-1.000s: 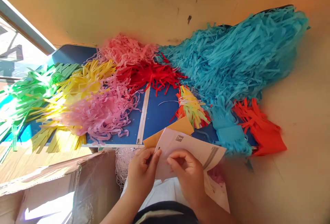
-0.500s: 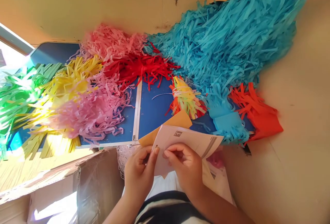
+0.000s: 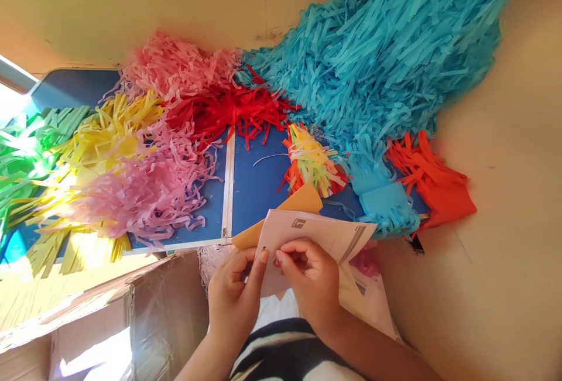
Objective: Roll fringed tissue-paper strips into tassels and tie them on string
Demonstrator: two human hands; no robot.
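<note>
Both of my hands hold a small stack of paper sheets in front of my body. My left hand pinches the left edge of a white printed sheet. My right hand is closed on the same sheet from the right, its fingertips nearly touching those of the left. An orange-tan sheet sticks out behind the white one. A blue table lies beyond, covered with piles of shredded coloured paper.
On the table: a large blue shred heap, red, pink, yellow and green shreds, a small tied multicolour bundle, an orange-red fringed piece. A plastic-lined cardboard box stands at lower left. A wall runs behind.
My fingertips have drawn closer together on the white sheet. The view has shifted, so the table and shreds sit a little further left and higher.
</note>
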